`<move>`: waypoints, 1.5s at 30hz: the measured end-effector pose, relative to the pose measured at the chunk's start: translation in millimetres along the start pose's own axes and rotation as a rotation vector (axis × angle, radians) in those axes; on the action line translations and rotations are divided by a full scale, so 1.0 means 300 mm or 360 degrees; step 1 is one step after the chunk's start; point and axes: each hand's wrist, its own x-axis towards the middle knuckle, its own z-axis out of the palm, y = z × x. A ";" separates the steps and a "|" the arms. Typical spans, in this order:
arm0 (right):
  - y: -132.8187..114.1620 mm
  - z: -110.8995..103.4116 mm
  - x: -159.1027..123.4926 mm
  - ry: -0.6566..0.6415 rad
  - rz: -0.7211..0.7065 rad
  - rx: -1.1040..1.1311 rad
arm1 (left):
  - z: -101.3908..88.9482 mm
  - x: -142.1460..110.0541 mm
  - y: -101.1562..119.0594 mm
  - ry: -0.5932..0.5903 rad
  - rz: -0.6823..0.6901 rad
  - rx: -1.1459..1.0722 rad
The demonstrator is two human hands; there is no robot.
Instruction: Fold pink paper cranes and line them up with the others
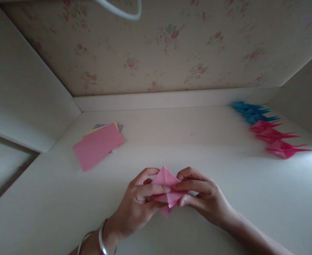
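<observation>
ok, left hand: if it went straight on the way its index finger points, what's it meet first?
The folded pink paper, which the left hand already touches. Just beyond, the right hand's fingers look next in line, though depth there is unclear.

Left fingers (156, 190) and right fingers (195, 186) curl inward, tips close together.

Folded piece (163, 177): matt paper, smooth, with crisp creases. Loose sheets (98, 148): flat paper, matt and uncreased on the topmost face. Blue folded models (255, 112) and deep-pink folded models (282, 148): paper, smooth-faced, the finish partly blurred. Tabletop (156, 131): smooth, pale, with a soft sheen toward the window-bright edge; material uncertain. Bangle (101, 238): polished silvery metal. Cord (122, 14): smooth, plastic-looking. Floral panel (150, 46): matt, papery print.
</observation>
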 end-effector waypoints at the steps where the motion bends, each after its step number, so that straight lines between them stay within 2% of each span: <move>1: -0.001 0.000 0.002 -0.0004 0.0005 0.0003 | 0.000 0.000 0.001 0.0036 -0.0037 -0.0019; 4: -0.004 -0.002 0.007 0.0014 0.0038 0.0027 | 0.002 -0.004 0.000 0.0096 -0.0128 -0.0066; 8: -0.009 -0.005 0.011 0.0047 0.0113 0.0056 | 0.006 -0.013 -0.004 0.0113 -0.0137 -0.0067; 17: -0.034 0.008 0.019 0.0017 0.0346 0.0136 | 0.007 0.016 0.056 -0.0083 -0.0190 -0.0054; 24: -0.050 0.026 0.021 0.0082 0.0474 0.0093 | 0.030 0.012 0.040 -0.0016 -0.0298 -0.0058; 29: -0.047 0.035 0.019 0.0084 0.0452 0.0107 | 0.035 0.016 0.031 0.0067 -0.0304 -0.0120; 33: -0.045 0.035 0.016 0.0077 0.0446 0.0110 | 0.036 0.025 0.037 0.0071 -0.0230 -0.0089; 45: -0.041 0.039 0.019 0.0052 0.0480 0.0045 | 0.034 0.026 0.032 0.0026 -0.0281 -0.0068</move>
